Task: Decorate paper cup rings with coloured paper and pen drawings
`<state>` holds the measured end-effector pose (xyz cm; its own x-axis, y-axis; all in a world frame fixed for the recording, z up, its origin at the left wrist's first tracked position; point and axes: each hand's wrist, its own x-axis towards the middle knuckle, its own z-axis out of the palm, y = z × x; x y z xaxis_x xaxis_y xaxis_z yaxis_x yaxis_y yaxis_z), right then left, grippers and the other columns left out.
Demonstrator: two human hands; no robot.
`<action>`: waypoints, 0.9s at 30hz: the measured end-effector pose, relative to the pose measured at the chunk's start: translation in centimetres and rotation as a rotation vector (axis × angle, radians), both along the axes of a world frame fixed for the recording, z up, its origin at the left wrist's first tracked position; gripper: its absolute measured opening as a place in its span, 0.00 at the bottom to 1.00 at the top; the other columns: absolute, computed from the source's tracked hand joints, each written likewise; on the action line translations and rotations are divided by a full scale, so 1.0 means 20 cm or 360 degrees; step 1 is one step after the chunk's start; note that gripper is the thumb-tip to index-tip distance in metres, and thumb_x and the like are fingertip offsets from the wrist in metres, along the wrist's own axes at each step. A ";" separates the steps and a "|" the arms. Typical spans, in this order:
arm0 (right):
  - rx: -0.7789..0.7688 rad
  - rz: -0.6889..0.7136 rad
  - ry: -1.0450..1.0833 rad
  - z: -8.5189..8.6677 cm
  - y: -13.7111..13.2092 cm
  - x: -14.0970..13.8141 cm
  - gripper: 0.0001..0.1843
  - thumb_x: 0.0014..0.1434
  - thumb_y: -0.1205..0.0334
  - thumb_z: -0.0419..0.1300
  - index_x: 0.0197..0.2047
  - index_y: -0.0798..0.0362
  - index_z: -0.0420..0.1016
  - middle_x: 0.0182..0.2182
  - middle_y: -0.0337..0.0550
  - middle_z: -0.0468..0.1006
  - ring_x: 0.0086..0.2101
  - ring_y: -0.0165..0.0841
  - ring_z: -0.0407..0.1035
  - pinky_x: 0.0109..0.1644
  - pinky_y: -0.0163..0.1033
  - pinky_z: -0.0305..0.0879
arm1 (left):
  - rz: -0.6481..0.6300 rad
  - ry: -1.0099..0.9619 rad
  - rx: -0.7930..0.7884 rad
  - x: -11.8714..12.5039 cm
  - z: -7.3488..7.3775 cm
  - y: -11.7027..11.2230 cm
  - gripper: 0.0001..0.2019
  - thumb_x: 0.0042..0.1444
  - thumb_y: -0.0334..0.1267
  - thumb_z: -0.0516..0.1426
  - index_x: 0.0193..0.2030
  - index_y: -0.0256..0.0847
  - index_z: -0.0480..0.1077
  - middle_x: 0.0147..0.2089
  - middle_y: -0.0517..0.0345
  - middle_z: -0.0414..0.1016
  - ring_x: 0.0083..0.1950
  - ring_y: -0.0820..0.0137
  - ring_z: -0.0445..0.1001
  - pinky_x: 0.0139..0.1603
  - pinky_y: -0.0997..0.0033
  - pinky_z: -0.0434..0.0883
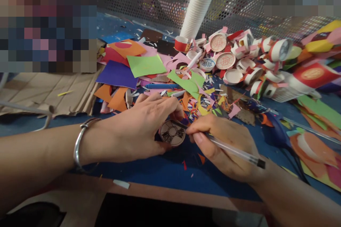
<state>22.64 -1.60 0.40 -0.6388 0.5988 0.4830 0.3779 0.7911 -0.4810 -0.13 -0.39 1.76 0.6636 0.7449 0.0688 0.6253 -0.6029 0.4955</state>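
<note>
Between the thumb and fingers of my left hand [135, 127] is a small round paper cup base [172, 133], its flat face turned up. On that face are a drawn ring in the middle, spokes and some sections filled in with black. My right hand [223, 145] grips a clear-barrelled black pen [237, 151], with its tip end at the upper right edge of the round face. Both hands are closed, just above the blue table [165, 170].
Paper scraps [202, 102] lie beyond my hands, with coloured sheets [117, 74] to the left. Several cut cup bases [226, 60] are heaped at the right, near stacked paper cups [198, 6]. A blue glue gun [274, 127] with its cord lies right of my right hand. Corrugated cardboard [53, 90] lies left.
</note>
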 end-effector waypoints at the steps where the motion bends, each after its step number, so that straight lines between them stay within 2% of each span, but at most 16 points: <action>1: 0.0006 0.0000 0.0001 0.00 0.00 0.00 0.08 0.66 0.71 0.54 0.43 0.50 0.72 0.32 0.39 0.81 0.31 0.31 0.77 0.37 0.36 0.75 | -0.0002 -0.0003 -0.0003 0.00 0.00 0.00 0.15 0.54 0.36 0.63 0.46 0.42 0.65 0.46 0.59 0.75 0.50 0.61 0.70 0.60 0.56 0.61; 8: 0.0052 -0.0009 -0.0012 0.01 -0.02 0.02 0.09 0.65 0.72 0.53 0.41 0.51 0.72 0.30 0.38 0.80 0.31 0.31 0.77 0.36 0.35 0.74 | -0.0007 0.0008 -0.0011 -0.01 -0.01 0.00 0.17 0.54 0.38 0.64 0.47 0.42 0.65 0.48 0.58 0.74 0.52 0.60 0.70 0.59 0.57 0.62; 15: 0.0037 0.0000 0.0009 0.00 0.00 0.01 0.08 0.67 0.71 0.53 0.40 0.55 0.73 0.31 0.39 0.79 0.31 0.28 0.75 0.38 0.33 0.72 | 0.0017 -0.0008 -0.0030 0.00 0.00 0.00 0.16 0.54 0.36 0.65 0.45 0.41 0.66 0.45 0.62 0.74 0.49 0.65 0.71 0.61 0.61 0.61; 21: 0.0081 -0.0005 0.0002 0.00 -0.02 0.03 0.09 0.67 0.72 0.53 0.40 0.54 0.73 0.31 0.38 0.79 0.32 0.28 0.75 0.38 0.33 0.72 | 0.0013 -0.0015 -0.0059 -0.01 0.00 0.01 0.16 0.54 0.39 0.65 0.46 0.42 0.65 0.46 0.61 0.74 0.50 0.64 0.71 0.61 0.60 0.60; 27: 0.0083 -0.0004 0.0014 -0.01 -0.01 0.02 0.08 0.68 0.70 0.53 0.41 0.54 0.73 0.32 0.38 0.79 0.32 0.28 0.75 0.39 0.33 0.72 | 0.0007 -0.0013 -0.0057 0.00 0.00 0.01 0.16 0.53 0.35 0.65 0.45 0.42 0.65 0.44 0.63 0.74 0.49 0.65 0.71 0.60 0.61 0.61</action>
<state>22.95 -1.79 0.29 -0.6331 0.5740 0.5193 0.3757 0.8144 -0.4422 -0.15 -0.14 1.83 0.6599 0.7498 0.0475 0.6236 -0.5819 0.5221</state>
